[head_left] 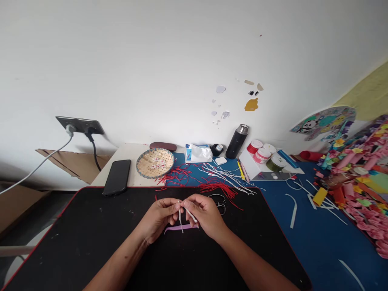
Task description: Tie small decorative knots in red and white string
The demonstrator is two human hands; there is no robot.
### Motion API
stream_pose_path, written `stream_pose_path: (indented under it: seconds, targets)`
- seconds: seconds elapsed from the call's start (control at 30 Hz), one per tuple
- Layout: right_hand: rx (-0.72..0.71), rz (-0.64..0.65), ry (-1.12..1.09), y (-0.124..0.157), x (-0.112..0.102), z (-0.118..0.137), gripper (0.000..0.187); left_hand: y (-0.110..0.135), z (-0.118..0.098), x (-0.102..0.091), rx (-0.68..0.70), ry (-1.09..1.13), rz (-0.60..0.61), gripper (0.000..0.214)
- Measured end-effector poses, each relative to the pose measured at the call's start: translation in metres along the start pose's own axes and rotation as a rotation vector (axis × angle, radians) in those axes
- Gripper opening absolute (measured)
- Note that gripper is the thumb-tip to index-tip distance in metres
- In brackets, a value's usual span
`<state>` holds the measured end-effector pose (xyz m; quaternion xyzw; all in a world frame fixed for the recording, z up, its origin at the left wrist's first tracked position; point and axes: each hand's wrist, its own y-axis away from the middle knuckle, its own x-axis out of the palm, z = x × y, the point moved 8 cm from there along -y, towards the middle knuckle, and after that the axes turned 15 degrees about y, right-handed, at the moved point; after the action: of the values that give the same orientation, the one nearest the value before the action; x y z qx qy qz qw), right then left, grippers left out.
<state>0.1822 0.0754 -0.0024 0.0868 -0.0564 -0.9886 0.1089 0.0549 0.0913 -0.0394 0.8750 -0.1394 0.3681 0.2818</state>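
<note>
Your left hand (160, 214) and right hand (206, 212) meet fingertip to fingertip over the near middle of the black mat (91, 242). Both are pinched on a thin white strip (181, 220), whose end hangs down over a purple tool (174, 229) lying flat on the mat. Just beyond your right hand lie scissors (220, 202), then red strips (218, 188) and loose white strips (224, 173). Farther back on the surface are a phone (117, 177) at left, a woven basket (154, 163), a tissue pack (198, 153) with print too small to read, and a dark flask (237, 141).
</note>
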Motion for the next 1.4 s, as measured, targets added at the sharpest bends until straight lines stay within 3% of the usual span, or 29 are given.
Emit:
stream_pose_path:
  seconds: [0.2,0.4,0.93,1.4]
  targets:
    - [0.124,0.005,-0.078,0.003,-0.001,-0.018,0.043,0.0,-0.006,0.003,0.113,-0.111,0.014,0.038]
    - [0.201,0.019,-0.112,0.01,-0.002,-0.027,0.045,-0.001,-0.001,0.004,0.12,-0.146,0.053,0.035]
    - [0.218,0.042,-0.172,0.009,0.003,-0.029,0.047,0.005,-0.005,0.017,0.178,-0.323,0.067,0.033]
    - [0.206,0.054,-0.167,0.008,0.012,-0.027,0.047,0.003,-0.016,0.005,0.251,-0.303,0.008,0.034]
